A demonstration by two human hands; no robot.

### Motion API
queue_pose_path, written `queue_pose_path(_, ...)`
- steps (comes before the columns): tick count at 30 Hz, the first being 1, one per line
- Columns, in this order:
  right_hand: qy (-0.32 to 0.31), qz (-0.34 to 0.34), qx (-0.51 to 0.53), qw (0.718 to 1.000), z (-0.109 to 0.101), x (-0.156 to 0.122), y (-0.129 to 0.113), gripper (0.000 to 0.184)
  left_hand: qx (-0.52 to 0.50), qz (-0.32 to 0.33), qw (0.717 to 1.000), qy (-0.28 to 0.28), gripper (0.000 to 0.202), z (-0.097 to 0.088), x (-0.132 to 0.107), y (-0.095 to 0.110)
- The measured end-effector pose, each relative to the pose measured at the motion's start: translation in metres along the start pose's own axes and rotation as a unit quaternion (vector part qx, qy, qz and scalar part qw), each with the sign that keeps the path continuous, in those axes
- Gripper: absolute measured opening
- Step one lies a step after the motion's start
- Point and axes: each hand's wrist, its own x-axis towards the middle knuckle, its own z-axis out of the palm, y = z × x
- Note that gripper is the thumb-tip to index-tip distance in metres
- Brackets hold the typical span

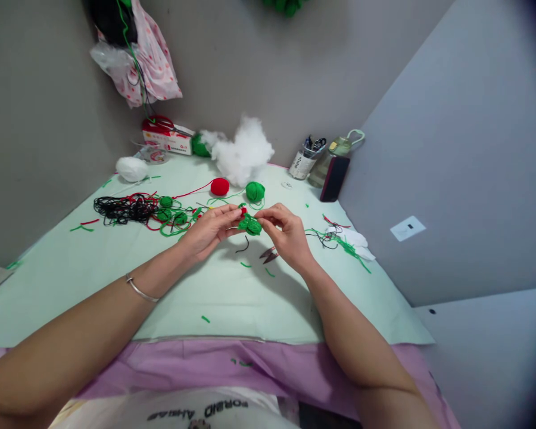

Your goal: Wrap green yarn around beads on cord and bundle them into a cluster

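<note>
Between my hands, above the table, is a small green crocheted piece (251, 225) with a bit of red at its upper left. My left hand (209, 229) grips its left side between thumb and fingers. At its right edge, my right hand (286, 232) is closed in a pinch; what exactly sits between those fingertips, perhaps a strand of yarn, is too small to tell. Partly hidden under my right hand lies a pair of thread snips (268, 256), blades showing. A short black yarn end (243, 245) rests on the table below the piece.
Behind my hands are a red yarn ball (220, 186), a green yarn ball (255, 192) and white stuffing (245, 149). Tangled black yarn (122, 210) lies left, yarn scraps (351, 245) right. A pen cup (302, 164), a bottle (321, 173) and a phone (335, 179) stand back right.
</note>
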Motion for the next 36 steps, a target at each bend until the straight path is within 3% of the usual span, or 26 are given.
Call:
queue_pose_path(9, -0.031, 0.003, 0.066, 0.997, -0.003, 0.002, 0.001, 0.010, -0.034, -0.042, 0.998, -0.035, 0.018, -0.004, 0.002, 0.005)
queue_pose_path(17, -0.048, -0.038, 0.038, 0.997, -0.008, 0.001, -0.002, 0.017, -0.015, -0.033, 0.999, -0.017, 0.021, 0.000, 0.001, 0.006)
queue_pose_path(36, -0.063, -0.033, 0.030, 0.997, -0.012, 0.002, -0.003, 0.018, 0.015, -0.037, 0.999, -0.018, 0.024, -0.002, 0.000, 0.005)
